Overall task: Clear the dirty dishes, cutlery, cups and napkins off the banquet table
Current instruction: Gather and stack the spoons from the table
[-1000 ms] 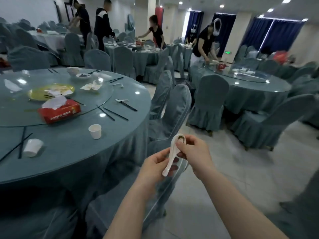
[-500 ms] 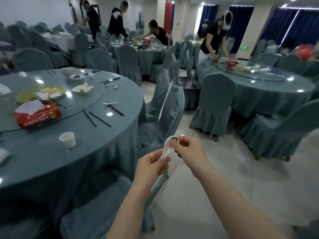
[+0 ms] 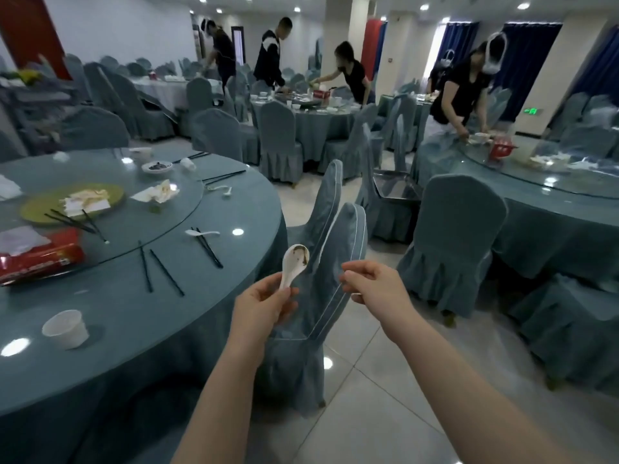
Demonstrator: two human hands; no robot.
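My left hand grips the handle of a white ceramic spoon, bowl up, smeared with dark residue. My right hand hovers just right of it with fingertips pinched; a small white bit shows under the palm and I cannot tell what it is. Both hands are off the right edge of the round banquet table. On the table lie a paper cup, black chopsticks, another white spoon, crumpled napkins, a green plate and a small dish.
A red tissue box sits on the glass turntable. Covered chairs stand right in front of my hands. Another round table is at the right, tiled floor between. Several people work at tables farther back.
My right hand has let go of the spoon and moved right; the left hand alone holds it now. The view has turned left, showing more of the table.
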